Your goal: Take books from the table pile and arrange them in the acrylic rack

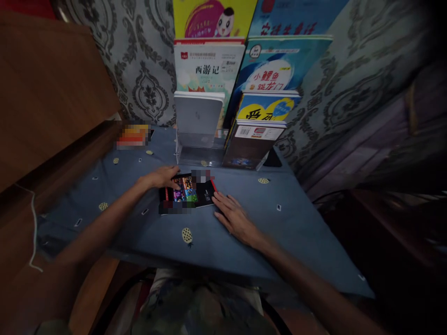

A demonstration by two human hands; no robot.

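Note:
A thin black book [200, 196] with bright coloured pictures and a red strip lies flat on the blue tablecloth [223, 242]; parts of its cover are blurred out. My left hand [163, 177] rests at its upper left corner, with thumb and fingers apart and the thumb over the cover. At the lower right edge, my right hand [237, 218] lies flat with fingers stretched out, the fingertips touching or almost touching the book. Neither hand lifts it.
Behind the book stands a clear tiered rack [200, 156] with several upright books, including a plain grey one [199, 116] and a dark one [253, 146]. A blurred orange-and-yellow item [133, 136] lies at back left. A wooden panel [52, 88] borders the left side; patterned curtains [150, 90] hang behind.

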